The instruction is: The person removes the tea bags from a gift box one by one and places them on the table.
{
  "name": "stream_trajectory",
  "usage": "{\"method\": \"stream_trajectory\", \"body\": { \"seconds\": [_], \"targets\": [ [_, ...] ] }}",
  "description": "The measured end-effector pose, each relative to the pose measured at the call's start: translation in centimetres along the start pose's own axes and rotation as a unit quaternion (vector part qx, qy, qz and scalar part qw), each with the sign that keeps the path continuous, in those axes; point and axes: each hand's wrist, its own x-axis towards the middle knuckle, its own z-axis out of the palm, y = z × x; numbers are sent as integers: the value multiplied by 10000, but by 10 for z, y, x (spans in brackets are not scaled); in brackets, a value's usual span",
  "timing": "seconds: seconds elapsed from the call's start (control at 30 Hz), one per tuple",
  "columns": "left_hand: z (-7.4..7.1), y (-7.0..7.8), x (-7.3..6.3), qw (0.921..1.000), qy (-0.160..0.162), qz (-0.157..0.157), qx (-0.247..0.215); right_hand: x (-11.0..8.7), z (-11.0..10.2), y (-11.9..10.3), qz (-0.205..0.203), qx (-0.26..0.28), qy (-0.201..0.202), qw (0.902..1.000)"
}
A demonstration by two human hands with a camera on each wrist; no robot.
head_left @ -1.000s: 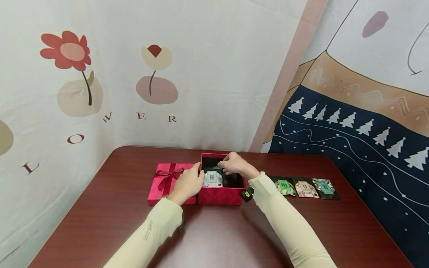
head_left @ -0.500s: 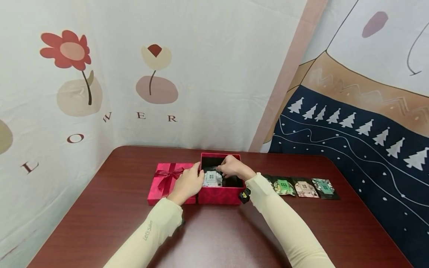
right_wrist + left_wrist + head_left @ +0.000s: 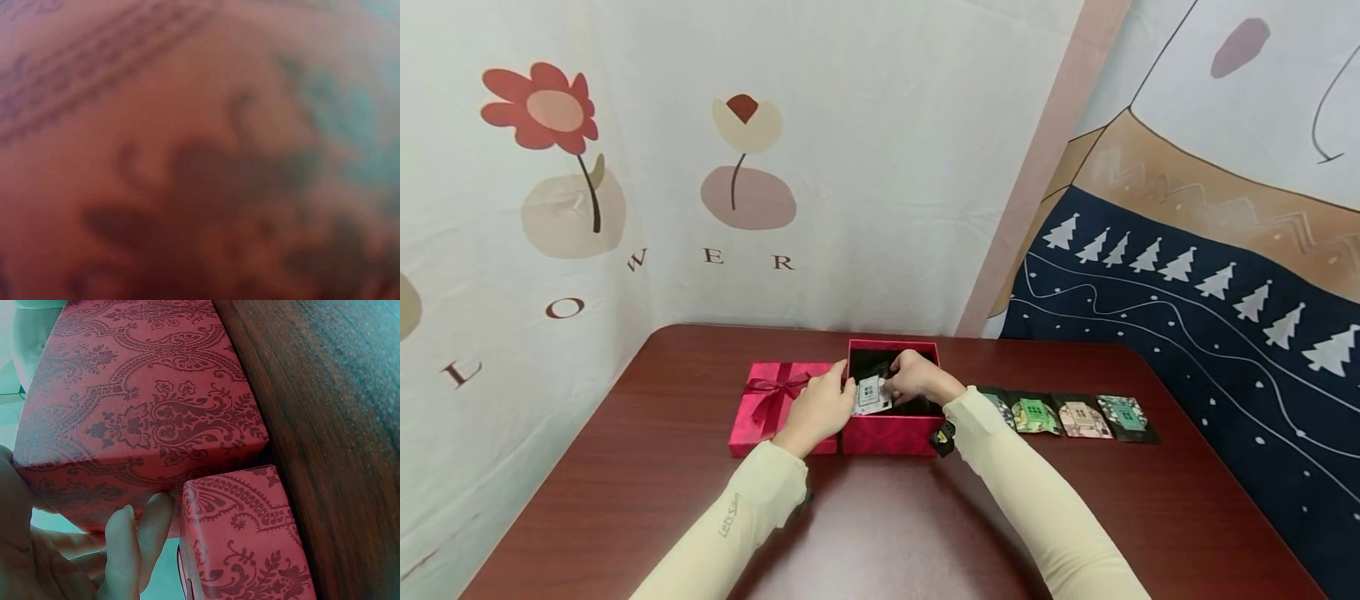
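Observation:
In the head view, a red patterned gift box [image 3: 891, 437] stands uncovered on the table, its inside black. My left hand [image 3: 822, 407] holds its left wall at the rim; the left wrist view shows fingers [image 3: 123, 550] against the outside of that wall. Inside the box, my right hand [image 3: 919, 377] pinches the right edge of a white-labelled sachet [image 3: 871, 395], which leans slightly tilted; the fingertips are partly hidden. Left of the box lies its red lid [image 3: 745, 421] with a dark red ribbon bow. The right wrist view is a blur of the box's red patterned surface [image 3: 125, 175].
Several flat sachets lie in a row on the right of the table, among them a green one [image 3: 1036, 415], a pinkish one [image 3: 1084, 419] and a teal one [image 3: 1127, 417]. The right sleeve [image 3: 1037, 492] partly covers the row. A printed curtain [image 3: 887, 208] hangs behind the brown table [image 3: 647, 467].
My right hand has moved slightly down and left in the box, and the white-labelled sachet has shifted and tilted with it. The left hand stays on the box wall.

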Motion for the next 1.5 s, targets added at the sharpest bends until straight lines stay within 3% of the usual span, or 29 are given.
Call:
{"method": "stream_trajectory", "body": {
  "seconds": [0.37,0.67,0.9,1.03,1.23,1.5],
  "targets": [
    [1,0,0,10000,-15,57,16,-9,-11,-3,-93,247,107,9996],
    [-1,-3,1,9999,22,80,73,-30,-49,-10,-307,730,-46,9968],
    [-2,-6,3,9999,19,147,21,-54,-83,-3,-466,735,137,9961],
    [-1,-6,6,9999,-19,162,28,-73,-106,12,-496,751,291,9955],
    [3,-3,6,9998,-95,152,84,-103,-137,53,-313,962,498,9936],
    [1,-4,4,9999,-51,151,47,-126,-147,96,-120,945,525,9941]
  ]
}}
